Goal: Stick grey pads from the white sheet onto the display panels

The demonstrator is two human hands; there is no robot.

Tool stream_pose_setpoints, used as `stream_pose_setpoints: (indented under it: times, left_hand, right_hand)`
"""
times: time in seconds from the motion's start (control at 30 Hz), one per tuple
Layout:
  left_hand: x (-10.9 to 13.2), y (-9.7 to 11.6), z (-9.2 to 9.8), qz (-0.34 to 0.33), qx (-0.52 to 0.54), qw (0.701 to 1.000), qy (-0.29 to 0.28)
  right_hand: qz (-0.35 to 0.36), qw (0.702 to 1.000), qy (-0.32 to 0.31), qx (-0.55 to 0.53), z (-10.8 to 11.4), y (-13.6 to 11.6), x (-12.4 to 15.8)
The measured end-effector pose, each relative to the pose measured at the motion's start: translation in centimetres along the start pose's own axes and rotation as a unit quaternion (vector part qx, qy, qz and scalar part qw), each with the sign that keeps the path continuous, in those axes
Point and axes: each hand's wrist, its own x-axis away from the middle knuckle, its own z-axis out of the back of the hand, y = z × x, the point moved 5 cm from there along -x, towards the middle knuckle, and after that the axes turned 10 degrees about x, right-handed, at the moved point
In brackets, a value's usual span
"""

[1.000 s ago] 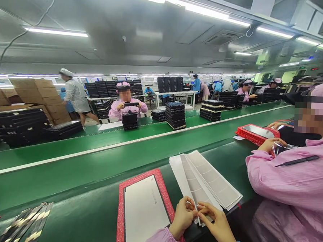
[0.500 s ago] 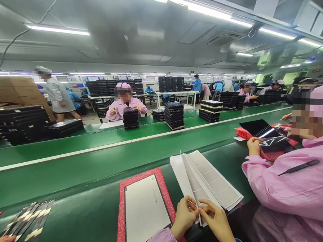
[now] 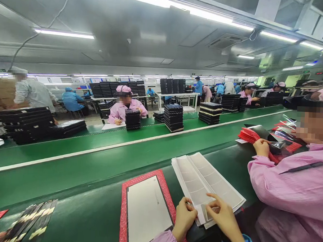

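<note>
Light, floppy label sheets (image 3: 204, 181) are best held by the edge, where the left hand (image 3: 184, 219) pinches them; the right hand (image 3: 225, 214) lies open on top.

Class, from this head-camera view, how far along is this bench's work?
Done, it seems: a white-faced panel lies in its red foam frame. In hand: the left hand and right hand work the edge of the white label sheets. Remaining: most labels stay on the sheets; striped strips lie apart.
</note>
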Motion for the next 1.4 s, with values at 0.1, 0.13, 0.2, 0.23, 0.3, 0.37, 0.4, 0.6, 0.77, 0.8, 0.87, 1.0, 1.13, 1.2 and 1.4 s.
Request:
stream_pose_setpoints:
  times: [0.1, 0.13, 0.2, 0.23, 0.3, 0.37, 0.4, 0.6, 0.77, 0.8, 0.87, 1.0, 1.13, 1.2, 1.4]
  left_hand:
    - [0.0, 0.1, 0.4, 0.009, -0.013, 1.000, 0.024]
    - [0.0, 0.1, 0.4, 0.011, -0.016, 0.999, 0.026]
    - [0.0, 0.2, 0.4, 0.012, -0.022, 0.999, 0.024]
    - [0.0, 0.2, 0.4, 0.011, -0.025, 0.999, 0.021]
    - [0.2, 0.4, 0.4, 0.009, -0.035, 0.999, 0.013]
    - [0.7, 1.2, 0.5, -0.003, -0.049, 0.999, 0.005]
    - [1.2, 2.0, 0.7, -0.025, -0.061, 0.998, 0.009]
    - [7.7, 8.2, 1.9, -0.252, -0.146, 0.955, 0.061]
    - [12.0, 9.7, 3.4, -0.377, -0.302, 0.856, 0.185]
    - [12.2, 9.5, 4.0, -0.374, -0.320, 0.846, 0.205]
    - [12.2, 9.1, 5.2, -0.365, -0.338, 0.836, 0.233]
    - [12.2, 8.7, 7.8, -0.347, -0.347, 0.824, 0.283]
    - [12.9, 8.8, 10.3, -0.342, -0.327, 0.818, 0.327]
    - [13.3, 8.7, 11.4, -0.338, -0.309, 0.825, 0.331]
    - [13.6, 7.3, 13.7, -0.290, -0.218, 0.878, 0.314]
  right_hand:
    - [-0.030, 0.997, 0.040, 0.066, 4.3, 0.6, -1.5]
    - [-0.045, 0.993, 0.064, 0.087, 6.1, 0.9, -1.9]
    - [-0.055, 0.987, 0.104, 0.107, 9.5, 1.2, -2.6]
    - [-0.054, 0.986, 0.122, 0.100, 11.1, 1.3, -2.8]
    - [-0.055, 0.985, 0.150, 0.070, 13.5, 1.3, -3.0]
    - [-0.050, 0.985, 0.160, 0.026, 14.5, 0.7, -2.8]
    - [-0.039, 0.987, 0.159, 0.004, 14.3, 0.1, -2.5]
    - [0.042, 0.990, 0.131, 0.036, 6.7, -5.8, 1.1]
    - [0.115, 0.992, 0.050, 0.003, -1.6, -10.2, 3.6]
    - [0.121, 0.992, 0.044, -0.004, -2.6, -10.7, 3.9]
    - [0.127, 0.991, 0.035, -0.017, -4.1, -11.6, 4.1]
    - [0.148, 0.987, -0.020, -0.066, -5.9, -12.9, 4.5]
    - [0.152, 0.982, -0.053, -0.099, -7.0, -12.9, 4.3]
    - [0.125, 0.990, -0.014, -0.067, -7.2, -12.2, 3.8]
    - [0.106, 0.993, -0.037, -0.022, -8.1, -11.6, 2.7]
